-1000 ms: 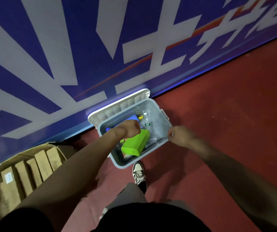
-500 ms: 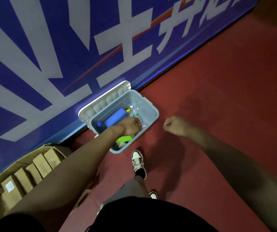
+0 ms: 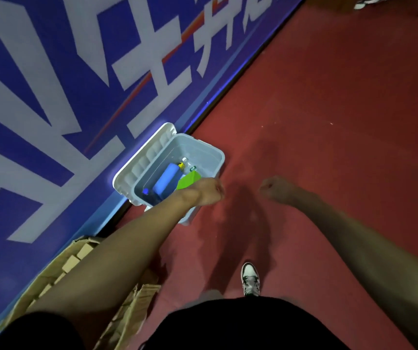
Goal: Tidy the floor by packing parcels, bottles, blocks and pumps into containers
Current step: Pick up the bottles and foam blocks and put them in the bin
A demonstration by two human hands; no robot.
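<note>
The red floor [image 3: 329, 147] carries a grey plastic bin [image 3: 199, 152], standing just beside the blue wall [image 3: 58, 157]. Near it sits an open cardboard box [image 3: 132, 306], and one sneaker [image 3: 250, 279] stands apart.

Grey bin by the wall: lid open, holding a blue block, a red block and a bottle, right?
No, the second block is green, not red. The head view shows the grey bin, lid open by the wall, holding a blue block, a green block and a bottle.
</note>
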